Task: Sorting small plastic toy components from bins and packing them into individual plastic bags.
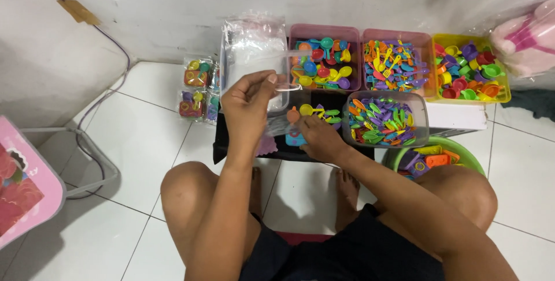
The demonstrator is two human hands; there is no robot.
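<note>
My left hand (248, 107) is raised and pinches the top edge of a clear plastic bag (281, 87) that hangs open below it. My right hand (319, 137) rests lower, on a black surface, with its fingers closed around small toy pieces: an orange round piece (293, 115) and a yellow spoon (308, 110) show at the fingertips, right at the bag's mouth. A blue toy piece (292, 139) lies just under the right hand.
Pink tubs of coloured toy cups (325, 64) and cutlery (396, 64), a yellow tub (471, 73), a clear tub of leaf-like pieces (381, 120) and a green basin (439, 156) ring the front. Filled packets (196, 87) lie left. Stack of clear bags (251, 44). My bare knees frame the floor.
</note>
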